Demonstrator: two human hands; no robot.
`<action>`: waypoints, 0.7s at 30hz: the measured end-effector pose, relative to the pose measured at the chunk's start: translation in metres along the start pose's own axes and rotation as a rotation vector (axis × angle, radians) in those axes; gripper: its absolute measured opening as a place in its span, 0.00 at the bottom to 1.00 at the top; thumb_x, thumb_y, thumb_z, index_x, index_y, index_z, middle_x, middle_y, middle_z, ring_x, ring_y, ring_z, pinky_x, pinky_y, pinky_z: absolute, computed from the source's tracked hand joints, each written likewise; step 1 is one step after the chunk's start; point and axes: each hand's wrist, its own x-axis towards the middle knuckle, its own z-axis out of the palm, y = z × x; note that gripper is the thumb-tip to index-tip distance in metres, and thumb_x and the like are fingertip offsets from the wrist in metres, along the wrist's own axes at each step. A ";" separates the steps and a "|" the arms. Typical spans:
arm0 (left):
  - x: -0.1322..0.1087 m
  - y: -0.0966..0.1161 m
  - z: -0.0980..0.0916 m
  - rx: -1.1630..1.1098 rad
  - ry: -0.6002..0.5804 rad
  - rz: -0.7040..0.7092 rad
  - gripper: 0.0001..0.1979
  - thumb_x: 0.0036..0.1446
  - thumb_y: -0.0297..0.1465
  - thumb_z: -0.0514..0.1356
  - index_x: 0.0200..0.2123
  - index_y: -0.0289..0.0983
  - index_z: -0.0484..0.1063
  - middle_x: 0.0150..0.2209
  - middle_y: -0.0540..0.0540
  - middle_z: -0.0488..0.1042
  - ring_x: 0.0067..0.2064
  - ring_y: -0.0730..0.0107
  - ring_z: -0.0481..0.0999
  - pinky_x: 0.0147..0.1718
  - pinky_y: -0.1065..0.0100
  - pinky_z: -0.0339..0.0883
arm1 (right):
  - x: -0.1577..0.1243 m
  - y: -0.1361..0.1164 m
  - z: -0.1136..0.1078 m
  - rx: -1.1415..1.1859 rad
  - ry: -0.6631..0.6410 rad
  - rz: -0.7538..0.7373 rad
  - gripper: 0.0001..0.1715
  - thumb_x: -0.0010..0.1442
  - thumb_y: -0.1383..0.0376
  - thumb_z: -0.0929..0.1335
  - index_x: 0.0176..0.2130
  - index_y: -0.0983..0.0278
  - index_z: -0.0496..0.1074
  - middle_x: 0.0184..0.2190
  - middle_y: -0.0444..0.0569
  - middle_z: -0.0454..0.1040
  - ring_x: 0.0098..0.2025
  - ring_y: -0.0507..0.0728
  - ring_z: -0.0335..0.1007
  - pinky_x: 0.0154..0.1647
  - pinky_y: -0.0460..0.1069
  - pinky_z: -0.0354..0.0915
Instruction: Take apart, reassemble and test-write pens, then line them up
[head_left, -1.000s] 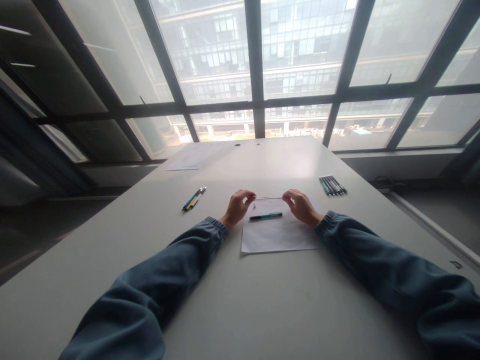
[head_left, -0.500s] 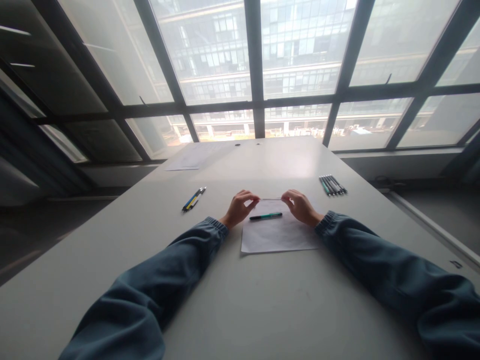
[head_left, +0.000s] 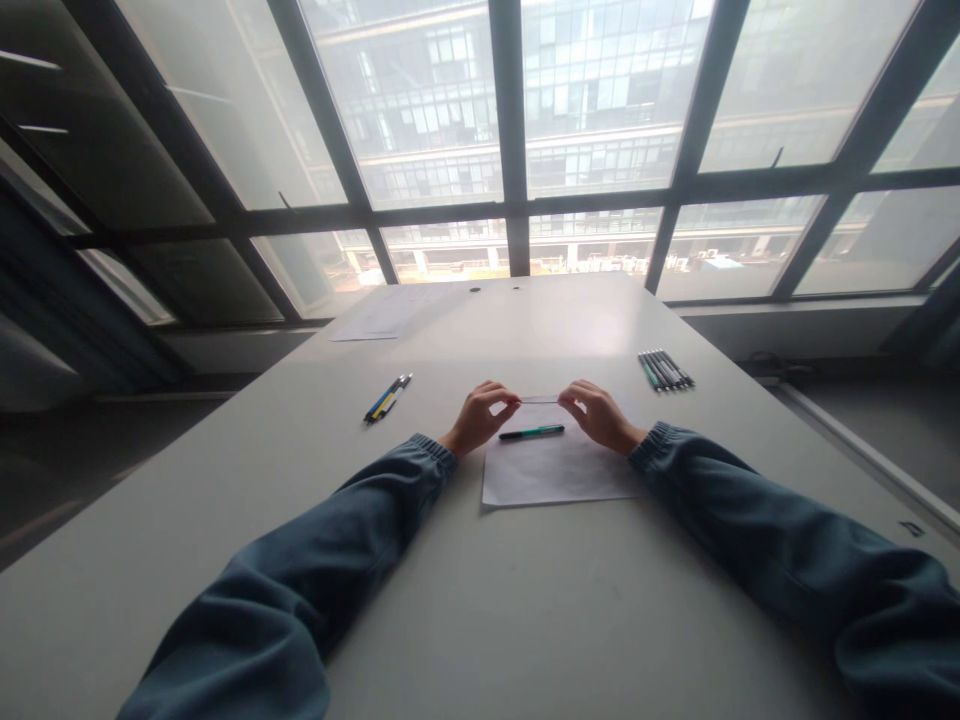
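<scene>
Both hands hover above the far edge of a white sheet of paper on the grey table. My left hand and my right hand each pinch one end of a thin, straight pen refill, held level between them. A green-and-black pen lies on the sheet just under the hands.
A pair of pens, one blue and yellow, lies to the left. Several dark pens lie in a row to the right. More paper rests at the far left end, below the big windows.
The hands have drawn a little closer together along the thin refill. A small white piece seen by the left hand one second ago no longer shows.
</scene>
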 end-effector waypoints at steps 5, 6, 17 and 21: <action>0.000 0.000 0.000 0.011 -0.011 -0.005 0.09 0.64 0.34 0.61 0.34 0.39 0.79 0.33 0.45 0.79 0.38 0.65 0.75 0.43 0.61 0.70 | 0.000 -0.002 -0.001 0.037 -0.006 -0.040 0.12 0.70 0.63 0.64 0.36 0.61 0.74 0.34 0.50 0.74 0.38 0.58 0.69 0.42 0.52 0.66; 0.000 0.001 -0.001 0.012 -0.014 -0.003 0.09 0.64 0.34 0.61 0.34 0.39 0.79 0.33 0.45 0.79 0.38 0.65 0.75 0.43 0.61 0.70 | 0.000 -0.003 -0.001 0.044 -0.008 -0.049 0.12 0.70 0.62 0.64 0.37 0.61 0.74 0.34 0.50 0.75 0.39 0.58 0.69 0.42 0.52 0.67; 0.000 0.001 0.001 0.059 -0.054 0.012 0.11 0.65 0.38 0.61 0.34 0.40 0.80 0.33 0.44 0.80 0.38 0.63 0.76 0.45 0.58 0.70 | -0.001 -0.002 -0.001 0.037 -0.027 -0.059 0.11 0.69 0.61 0.65 0.38 0.61 0.76 0.34 0.51 0.75 0.36 0.57 0.70 0.40 0.52 0.67; -0.001 0.002 0.002 0.092 -0.074 0.022 0.12 0.65 0.38 0.60 0.35 0.40 0.80 0.33 0.44 0.81 0.39 0.63 0.77 0.46 0.58 0.69 | -0.001 -0.004 -0.001 0.007 -0.071 -0.071 0.14 0.70 0.61 0.64 0.37 0.61 0.77 0.33 0.51 0.76 0.35 0.57 0.71 0.39 0.51 0.67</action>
